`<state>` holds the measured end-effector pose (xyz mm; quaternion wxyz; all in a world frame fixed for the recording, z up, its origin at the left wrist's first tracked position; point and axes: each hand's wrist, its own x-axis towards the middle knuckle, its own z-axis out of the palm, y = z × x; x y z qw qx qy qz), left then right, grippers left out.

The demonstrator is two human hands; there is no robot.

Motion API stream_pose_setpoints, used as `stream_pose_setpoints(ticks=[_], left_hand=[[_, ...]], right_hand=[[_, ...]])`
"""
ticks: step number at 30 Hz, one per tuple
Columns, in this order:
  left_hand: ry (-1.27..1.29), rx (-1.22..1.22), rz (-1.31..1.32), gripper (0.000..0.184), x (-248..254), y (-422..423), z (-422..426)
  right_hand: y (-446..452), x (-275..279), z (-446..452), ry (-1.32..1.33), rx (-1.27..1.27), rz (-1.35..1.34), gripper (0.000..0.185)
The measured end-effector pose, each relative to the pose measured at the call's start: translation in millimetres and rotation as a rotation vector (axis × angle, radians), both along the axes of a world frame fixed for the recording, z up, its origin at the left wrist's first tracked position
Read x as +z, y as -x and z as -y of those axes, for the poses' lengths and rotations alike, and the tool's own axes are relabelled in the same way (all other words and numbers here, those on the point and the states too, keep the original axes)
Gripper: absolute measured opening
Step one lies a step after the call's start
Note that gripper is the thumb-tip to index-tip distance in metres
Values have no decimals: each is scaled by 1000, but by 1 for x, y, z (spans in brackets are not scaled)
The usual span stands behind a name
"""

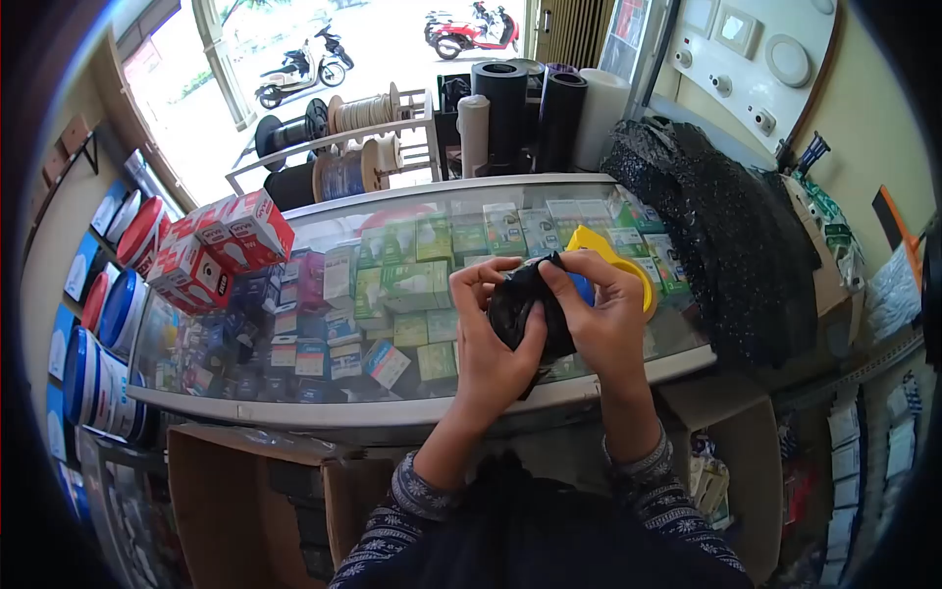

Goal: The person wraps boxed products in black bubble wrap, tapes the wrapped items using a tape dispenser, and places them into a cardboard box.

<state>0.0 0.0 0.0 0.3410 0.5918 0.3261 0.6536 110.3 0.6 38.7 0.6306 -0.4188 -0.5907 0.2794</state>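
A crumpled black plastic bundle [530,312] is held up between my two hands, above the front part of the glass counter [294,401]. My left hand [489,344] wraps its left side, thumb pressed on the front. On the right, my right hand [603,319] pinches its upper edge between thumb and fingers. What is inside the bundle cannot be made out. Just behind my right hand lies a yellow ring-shaped object [589,240] on the glass, with something blue partly hidden beside it.
Red and white boxes [245,233] stand on the counter's left end. Black plastic sheeting [716,236] drapes over its right end. Cable spools [363,113] and upright rolls [500,113] stand behind. Open cardboard boxes [221,501] sit below the near edge.
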Motion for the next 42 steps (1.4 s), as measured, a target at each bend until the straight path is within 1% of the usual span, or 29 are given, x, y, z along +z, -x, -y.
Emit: stream_pose_setpoints(ticks=[2, 5, 6, 8, 10, 13, 17, 20, 23, 24, 27, 28, 31, 34, 37, 38, 40, 42], left_hand=[[60, -51, 95, 45, 2, -2, -1], [28, -10, 71, 38, 0, 0, -4], [51, -54, 84, 33, 0, 2, -4], [100, -145, 108, 24, 0, 6, -5], [104, -174, 154, 18, -1, 7, -6], [49, -151, 159, 16, -5, 9, -11], [8, -146, 187, 16, -6, 13, -10], [-115, -269, 89, 16, -17, 24, -17], [-72, -474, 89, 28, -15, 36, -15], [-171, -421, -157, 45, -12, 41, -14], [-310, -144, -461, 56, -10, 42, -11], [-276, -151, -423, 59, -14, 44, -13], [-345, -160, -405, 53, -29, 43, -17], [-427, -38, -446, 50, -29, 38, -11], [-473, 145, -382, 52, -30, 38, -11], [-499, 232, -396, 51, -29, 40, -11], [-525, 284, -484, 52, -30, 46, -8], [-572, 329, -528, 51, -33, 46, -11]], right_hand=[[0, -4, -3, -116, 3, 51, 10], [-6, -12, -4, -378, -31, 281, 16], [-7, -10, -1, -399, -25, 336, 20], [-14, -12, 3, -475, -12, 473, 20], [-18, -17, 5, -543, -25, 590, 21], [-22, -16, 6, -604, -72, 771, 26], [-19, -12, 13, -535, -12, 819, 33], [-20, -19, 11, -543, 11, 799, 35], [-21, -28, 7, -600, -18, 784, 33], [-23, -31, 7, -614, -33, 781, 33], [-24, -36, 8, -658, -70, 798, 31], [-23, -37, 9, -676, -85, 806, 30], [-22, -38, 12, -694, -156, 821, 27], [-31, -40, 11, -744, -104, 767, 30], [-47, -40, 6, -373, -281, 453, 33], [-55, -47, 3, -283, -392, 657, 33], [-65, -59, -3, -86, -614, 1058, 35], [-66, -62, -2, 58, -527, 1211, 36]])
